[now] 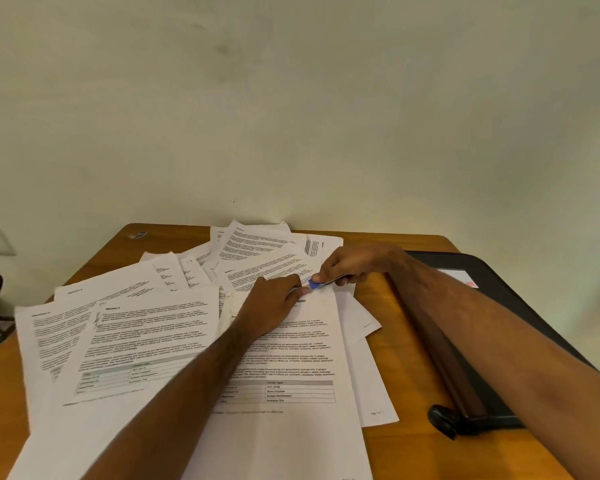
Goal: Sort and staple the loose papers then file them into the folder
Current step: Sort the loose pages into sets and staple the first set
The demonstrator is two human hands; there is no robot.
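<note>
Lighting: dim, warm and yellowish; source out of view. Wall [291,98]: evenly lit, greenish-cream cast, darkening slightly toward the corners. Table [378,306]: soft sheen on the wood, no hard glare. Papers [146,327]: brightest surfaces, not blown out; body text too soft to read. Shadows: faint and diffuse under both forearms. Folder [492,282]: nearly black, detail lost in shadow. Blur: slight at the right hand [354,265] and the left hand [274,303]. Distortion: wide-angle bending, table edges curving, forearms stretched toward the lower frame.
</note>
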